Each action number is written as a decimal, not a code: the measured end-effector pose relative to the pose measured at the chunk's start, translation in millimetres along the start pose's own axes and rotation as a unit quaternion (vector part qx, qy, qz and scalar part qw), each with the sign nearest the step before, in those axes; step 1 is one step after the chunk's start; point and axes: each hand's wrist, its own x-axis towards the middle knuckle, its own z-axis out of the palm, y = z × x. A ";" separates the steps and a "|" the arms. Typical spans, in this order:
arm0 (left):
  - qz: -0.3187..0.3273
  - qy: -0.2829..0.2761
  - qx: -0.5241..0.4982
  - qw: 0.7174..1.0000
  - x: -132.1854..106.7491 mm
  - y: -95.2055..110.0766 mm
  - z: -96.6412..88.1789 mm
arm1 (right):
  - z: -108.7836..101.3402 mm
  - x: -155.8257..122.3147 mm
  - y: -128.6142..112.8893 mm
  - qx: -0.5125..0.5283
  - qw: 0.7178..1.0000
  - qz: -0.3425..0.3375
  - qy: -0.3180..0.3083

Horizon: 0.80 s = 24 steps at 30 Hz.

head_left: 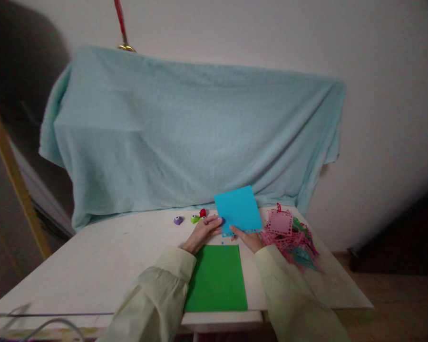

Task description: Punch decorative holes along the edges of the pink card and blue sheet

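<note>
A blue sheet of paper (237,209) is held up and tilted above the table, with a row of small holes along its lower edge. My right hand (248,238) grips that lower edge, thumb on the front. At the sheet's lower left edge, my left hand (205,232) is closed around a small blue-purple piece that looks like a craft hole punch (221,221); fingers hide most of it. Below lie tiny blue paper bits (222,243). Nearer me is a green sheet (217,280), partly under my left sleeve.
Beyond my left hand stand small coloured craft punches: purple (178,220), green (194,219) and red (203,213). Right of my hands lies a pile of pink shreds (288,242) with a punched pink card (280,222). A pale blue cloth (199,133) hangs behind the white table (103,256).
</note>
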 end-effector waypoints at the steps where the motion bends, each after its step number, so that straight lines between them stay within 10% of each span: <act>1: 0.000 0.005 0.000 1.000 0.4 -0.5 -0.2 | 0.2 0.0 -0.3 0.001 1.000 -0.001 0.001; 24: 0.002 0.001 0.019 1.000 0.5 -1.4 -2.9 | 0.1 -0.3 -1.4 -0.014 0.999 0.026 -0.013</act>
